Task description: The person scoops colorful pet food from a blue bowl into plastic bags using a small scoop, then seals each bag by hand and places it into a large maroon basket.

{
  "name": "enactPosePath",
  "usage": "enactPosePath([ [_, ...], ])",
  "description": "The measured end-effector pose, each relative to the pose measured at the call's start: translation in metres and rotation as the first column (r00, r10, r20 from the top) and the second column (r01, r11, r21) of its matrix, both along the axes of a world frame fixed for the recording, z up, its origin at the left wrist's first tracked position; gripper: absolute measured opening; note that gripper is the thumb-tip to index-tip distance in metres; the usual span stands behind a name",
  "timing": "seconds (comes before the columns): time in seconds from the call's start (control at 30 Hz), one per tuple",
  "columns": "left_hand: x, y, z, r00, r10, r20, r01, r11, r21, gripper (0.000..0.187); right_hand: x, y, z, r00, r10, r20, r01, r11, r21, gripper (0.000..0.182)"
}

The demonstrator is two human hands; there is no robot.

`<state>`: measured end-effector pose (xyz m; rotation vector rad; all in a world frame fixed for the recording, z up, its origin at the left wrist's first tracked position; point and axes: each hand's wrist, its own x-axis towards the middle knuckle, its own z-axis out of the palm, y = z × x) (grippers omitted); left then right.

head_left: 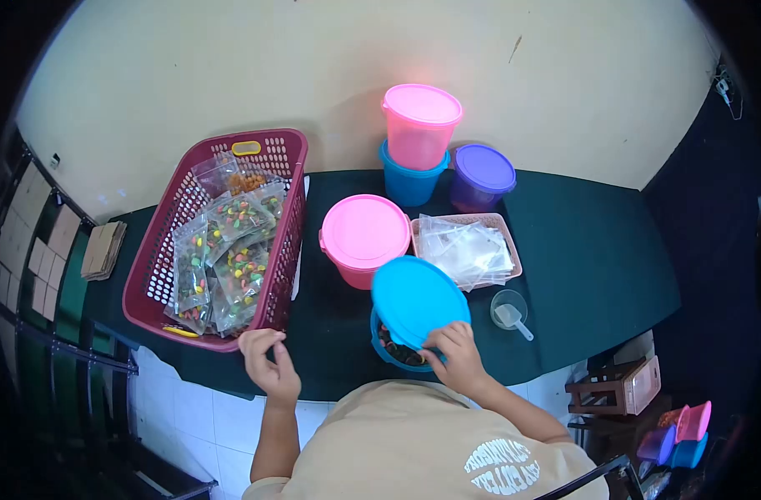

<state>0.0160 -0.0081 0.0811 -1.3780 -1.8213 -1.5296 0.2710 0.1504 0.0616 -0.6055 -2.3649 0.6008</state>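
Note:
My right hand [457, 357] pinches the near edge of a round blue lid [420, 300]. Tilted, the lid covers much of a blue tub [379, 346], and dark pieces [401, 348] show in the gap beneath it. By the front right corner of a maroon basket [297, 179] is my left hand [270, 367], fingers loosely curled, thumb apart, nothing visible in it. Clear bags of colourful candies [240, 218] fill the basket. Just behind the blue lid stands a pink tub with its pink lid [365, 232] on.
A pink tray [515, 250] holds clear plastic bags [464, 250]. A small scoop [512, 317] rests in a clear cup [499, 302]. Behind are a pink tub [418, 137] stacked on a blue one [409, 185] and a purple-lidded tub [484, 169]. Flat brown cardboard [103, 250] lies at the left.

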Motion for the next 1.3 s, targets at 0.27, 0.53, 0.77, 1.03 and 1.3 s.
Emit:
enactPosePath([
  [0.27,0.075,0.023,-0.015,0.976,-0.041,0.212,0.027,0.997,0.07,0.014,-0.127,0.145,-0.062,0.975,0.169,0.142,-0.22,0.806,0.549,0.011],
  [0.53,0.115,0.019,-0.039,0.904,-0.011,0.427,-0.038,0.994,0.107,0.017,-0.095,0.186,-0.06,0.99,0.134,-0.045,-0.12,0.967,0.223,0.029],
  [0.77,0.127,0.02,-0.044,0.893,0.039,0.448,-0.062,0.997,0.037,0.019,-0.021,0.226,-0.144,0.864,-0.053,0.501,0.109,0.99,-0.084,0.049],
  [1.03,0.13,0.044,-0.04,0.933,0.01,0.36,0.01,0.998,-0.054,0.019,0.011,0.222,-0.158,0.908,-0.056,0.415,0.128,0.981,-0.148,0.024],
  [1.3,0.138,0.071,-0.011,0.805,-0.12,0.581,0.317,0.915,-0.25,0.032,0.076,0.2,-0.039,0.779,-0.52,-0.35,-0.127,0.417,-0.9,0.008],
])
